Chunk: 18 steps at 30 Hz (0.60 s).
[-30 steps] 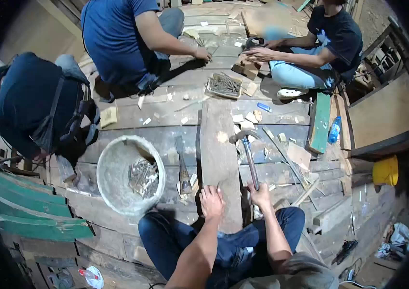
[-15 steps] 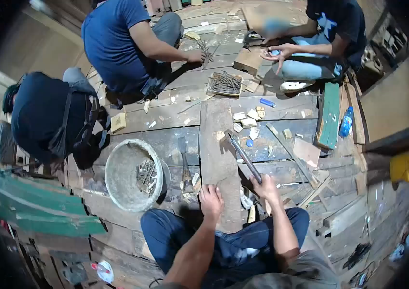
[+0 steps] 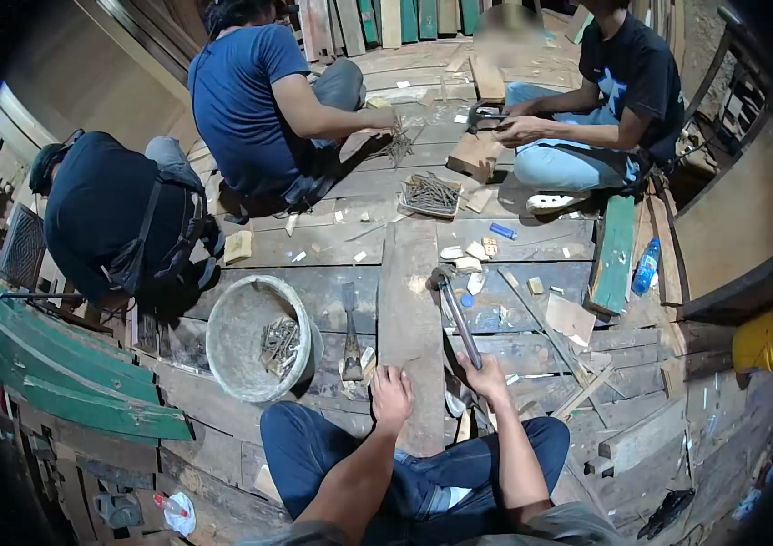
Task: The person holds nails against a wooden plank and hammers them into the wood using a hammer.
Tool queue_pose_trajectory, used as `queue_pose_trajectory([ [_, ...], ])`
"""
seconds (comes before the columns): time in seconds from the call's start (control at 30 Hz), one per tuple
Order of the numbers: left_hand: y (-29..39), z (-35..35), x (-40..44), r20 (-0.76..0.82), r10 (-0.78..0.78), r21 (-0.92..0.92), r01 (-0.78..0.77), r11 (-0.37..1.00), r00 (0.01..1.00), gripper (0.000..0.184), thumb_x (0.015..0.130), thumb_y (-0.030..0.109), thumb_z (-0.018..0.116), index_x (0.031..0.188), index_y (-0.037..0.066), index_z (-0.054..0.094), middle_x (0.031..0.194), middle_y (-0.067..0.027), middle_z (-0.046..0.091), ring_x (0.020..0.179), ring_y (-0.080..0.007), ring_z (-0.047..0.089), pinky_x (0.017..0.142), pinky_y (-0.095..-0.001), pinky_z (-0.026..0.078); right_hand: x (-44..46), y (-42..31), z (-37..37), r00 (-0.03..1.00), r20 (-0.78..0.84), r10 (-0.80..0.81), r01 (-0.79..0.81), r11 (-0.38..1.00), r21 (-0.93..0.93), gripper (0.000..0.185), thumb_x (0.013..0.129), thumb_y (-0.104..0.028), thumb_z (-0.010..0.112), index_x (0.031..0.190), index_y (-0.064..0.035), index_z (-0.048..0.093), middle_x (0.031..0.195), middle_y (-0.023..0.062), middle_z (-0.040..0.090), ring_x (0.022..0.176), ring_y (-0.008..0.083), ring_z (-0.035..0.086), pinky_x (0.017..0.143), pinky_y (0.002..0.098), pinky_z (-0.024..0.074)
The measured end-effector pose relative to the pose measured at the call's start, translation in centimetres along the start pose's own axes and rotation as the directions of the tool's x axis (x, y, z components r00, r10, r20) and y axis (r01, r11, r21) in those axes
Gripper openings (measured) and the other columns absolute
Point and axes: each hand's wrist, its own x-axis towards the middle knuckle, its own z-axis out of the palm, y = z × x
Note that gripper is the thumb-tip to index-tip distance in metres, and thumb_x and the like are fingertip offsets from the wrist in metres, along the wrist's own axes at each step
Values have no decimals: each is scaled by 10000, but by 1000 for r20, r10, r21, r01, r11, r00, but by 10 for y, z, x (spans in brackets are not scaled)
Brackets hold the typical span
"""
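A long grey-brown plank [image 3: 411, 300] lies lengthwise in front of me. My left hand [image 3: 392, 398] rests on its near part at the left edge, fingers lying on the wood and holding nothing. My right hand [image 3: 485, 375] is wrapped round the lower handle of a hammer [image 3: 461, 320], right of the plank. The hammer's head is at the plank's right edge, near a pale worn spot. Left of the plank lies a chisel-like tool [image 3: 351, 332]. Beyond its far end stands a tray of nails [image 3: 430, 196].
A bucket [image 3: 215, 338] with nails or metal bits stands at left. Three people sit or crouch around: one in blue [image 3: 245, 114], one bent over [image 3: 104, 214], one at right [image 3: 627, 100]. Wood scraps, green boards [image 3: 100, 409] and a yellow bucket [image 3: 757, 342] are about.
The view has shifted. The hammer's head swung left over the plank, then back toward its right edge. My left hand stays on the plank. The right-hand person's hands parted, then came together again.
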Motion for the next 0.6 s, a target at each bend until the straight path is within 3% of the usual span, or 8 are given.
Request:
queue_pose_trajectory([
  [0.1,-4,0,0,-34,25,-26,-26,999,999,202,954,209,520,1002,18,561,1036,-228,530,983,-413,522,884,-521,418,7,14,6,998,-23,-62,63,997,48,648,938,-583,570,801,46,645,646,193,597,677,220,593,651,450,471],
  [0.27,3,-8,2,-8,18,17,-18,1000,1000,217,961,230,514,992,23,571,1025,-208,553,990,-393,541,882,-508,430,16,39,24,974,89,-209,215,974,-76,434,1036,-395,471,1217,0,473,893,235,650,854,383,653,766,448,488],
  [0.3,2,-8,2,5,11,17,-12,1000,1000,221,962,232,514,992,21,570,1030,-210,553,993,-392,541,883,-507,430,16,34,25,970,125,-207,212,977,-29,418,1019,-343,499,1236,12,467,1007,301,650,1014,503,607,825,512,481],
  [0.33,0,-6,2,13,9,18,-9,1000,1000,224,962,234,514,991,19,569,1034,-212,553,997,-390,542,884,-505,430,14,31,33,957,-12,-290,284,943,-173,354,1017,-310,508,1168,9,488,972,263,648,982,465,630,829,513,477],
  [0.43,0,-8,4,13,-2,-10,2,1000,1000,224,967,231,499,1018,17,542,1079,-222,501,1033,-418,511,911,-540,415,24,24,15,973,211,-89,69,993,100,282,1008,-344,543,1084,-73,536,571,25,487,388,128,468,367,316,371],
  [0.47,3,-10,3,-45,27,25,-26,999,999,222,968,230,498,1014,17,540,1074,-218,499,1031,-414,512,903,-538,418,6,-29,-8,953,268,145,-172,982,82,232,1012,-298,526,1011,-67,545,526,6,437,408,131,472,371,317,366],
  [0.5,6,-16,6,35,-16,-28,17,999,999,224,969,230,497,1011,13,538,1066,-221,502,1027,-413,511,897,-531,420,13,-36,-18,940,289,181,-221,969,111,222,1009,-272,519,999,-53,550,537,7,441,417,130,475,375,317,368],
  [0.6,1,-8,3,42,-30,-96,34,995,999,237,964,233,513,1020,3,537,1065,-232,513,1012,-417,514,890,-513,428,20,-37,-26,948,290,134,-167,982,92,210,996,-220,502,991,-18,557,577,15,457,439,134,497,393,312,388],
])
